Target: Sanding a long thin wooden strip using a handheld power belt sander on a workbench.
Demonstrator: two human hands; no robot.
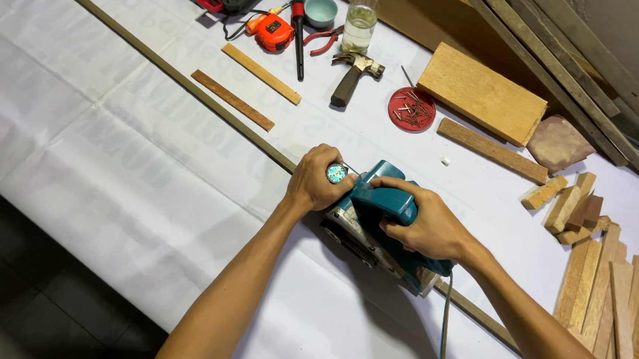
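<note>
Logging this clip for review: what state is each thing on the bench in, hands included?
Left hand: closed around the planer's front knob.
Right hand: closed on the rear handle.
Teal electric planer: sitting on the long thin strip, cord trailing toward the camera.
Hammer: lying flat, untouched.
Red lid: open side up, holding nails.
Clear bottle: upright, partly filled.
Tape measure: lying idle.
Wood offcuts: piled loosely at right.

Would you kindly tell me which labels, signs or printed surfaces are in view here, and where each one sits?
Round sticker: on the teal planer's front knob, under the left hand; shiny, bluish.
Table cover: a white banner, faint grey lettering showing through.
Tape measure: top centre, orange with a dark label patch.
</note>
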